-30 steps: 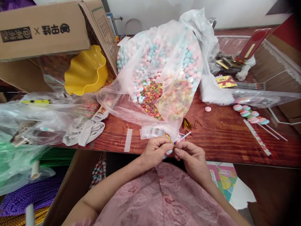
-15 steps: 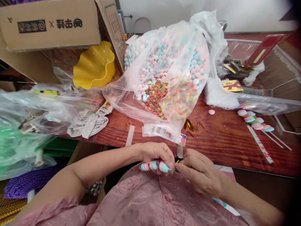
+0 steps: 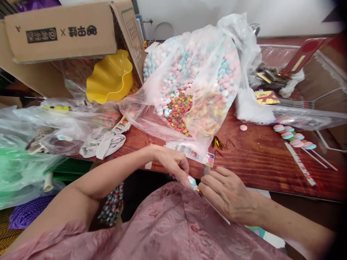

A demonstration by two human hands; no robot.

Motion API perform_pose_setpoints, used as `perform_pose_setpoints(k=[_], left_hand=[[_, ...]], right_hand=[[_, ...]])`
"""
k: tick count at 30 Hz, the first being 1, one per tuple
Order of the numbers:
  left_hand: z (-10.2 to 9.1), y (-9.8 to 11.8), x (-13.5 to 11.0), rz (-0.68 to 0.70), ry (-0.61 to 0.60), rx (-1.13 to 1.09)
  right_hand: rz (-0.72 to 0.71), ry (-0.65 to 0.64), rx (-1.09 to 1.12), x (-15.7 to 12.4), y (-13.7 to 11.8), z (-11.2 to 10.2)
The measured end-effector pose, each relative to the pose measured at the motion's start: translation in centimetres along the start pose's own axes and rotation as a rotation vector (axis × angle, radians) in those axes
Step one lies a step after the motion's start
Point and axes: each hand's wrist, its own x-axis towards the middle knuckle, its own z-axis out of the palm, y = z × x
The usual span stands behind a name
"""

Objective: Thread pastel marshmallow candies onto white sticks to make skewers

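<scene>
A wrapped marshmallow skewer (image 3: 192, 182) in pink and pale blue is held low in front of my body, mostly hidden by my fingers. My left hand (image 3: 175, 164) is closed around its marshmallow part. At its lower end, beside a bit of gold tie (image 3: 200, 191), my right hand (image 3: 226, 195) is closed with the fingers curled in. A white stick (image 3: 222, 216) runs out beneath the right hand. Two finished-looking skewers (image 3: 295, 136) of marshmallows and green pieces lie on the table at the right.
Behind my hands lies a big clear bag (image 3: 195, 61) of marshmallows and ring gummies. Gold twist ties (image 3: 217, 143) and one loose pink marshmallow (image 3: 243, 128) rest on the wooden table (image 3: 260, 155). A cardboard box (image 3: 65, 32) with a yellow bowl (image 3: 111, 79) stands left, a plastic tray (image 3: 303, 117) right.
My left hand has shifted up and now covers most of the marshmallows, which showed in a row before. The skewer has tilted, and its white stick now shows below my right hand.
</scene>
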Motion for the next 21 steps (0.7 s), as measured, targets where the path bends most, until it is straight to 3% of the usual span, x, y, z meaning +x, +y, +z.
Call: perform_pose_setpoints(k=[3,4,5,7,9,11,12,14,17,19,21], left_hand=[[1.8,3.9,-2.1,0.199,0.550,0.364],[3.0,5.0,-2.6,0.265,0.674,0.435],[4.3,5.7,-2.7,0.319,0.717,0.464],[6.5,5.4,-2.0,0.458,0.578,0.481],[7.3,3.5,0.1,0.550,0.454,0.431],[6.6,1.3,2.5,0.543,0.515,0.281],[5.8,0.5,3.4,0.494,0.609,0.170],[4.4,0.0,4.4,0.532,0.734,-0.054],[3.7,0.6,4.3,0.646,0.853,-0.131],[4.2,0.6,3.9,0.632,0.939,-0.139],[4.9,-0.3,3.5,0.579,0.904,-0.287]], right_hand=[[0.111,-0.023,-0.047,-0.9,1.2,-0.3],[0.168,0.004,-0.048,-1.1,1.8,-0.5],[0.234,0.045,-0.037,-1.3,2.5,-0.7],[0.383,0.156,0.037,-1.4,3.5,-1.4],[0.550,0.257,0.204,-1.2,3.6,-1.9],[0.689,0.287,0.467,-0.8,2.7,-1.7],[0.736,0.268,0.616,-0.6,2.0,-1.3],[0.768,0.213,0.830,-0.4,0.8,-0.2],[0.733,0.241,0.779,-0.3,0.4,1.0],[0.688,0.357,0.593,-0.2,1.0,1.1],[0.569,0.486,0.351,0.1,1.8,1.0]])
